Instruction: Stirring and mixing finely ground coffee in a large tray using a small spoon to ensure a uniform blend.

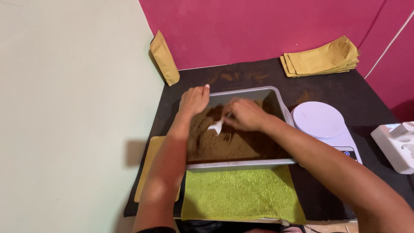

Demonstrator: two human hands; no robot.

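Observation:
A grey rectangular tub holds a heap of brown powder. My right hand is over the powder, shut on a small white spoon whose bowl touches the powder. My left hand rests on the tub's far left corner, fingers curled over the rim. The tub stands on a black mat.
A white round kitchen scale sits right of the tub. A green towel lies in front of it. One filled brown paper pouch leans against the wall; a stack of flat pouches lies at the back right. A white device is at far right.

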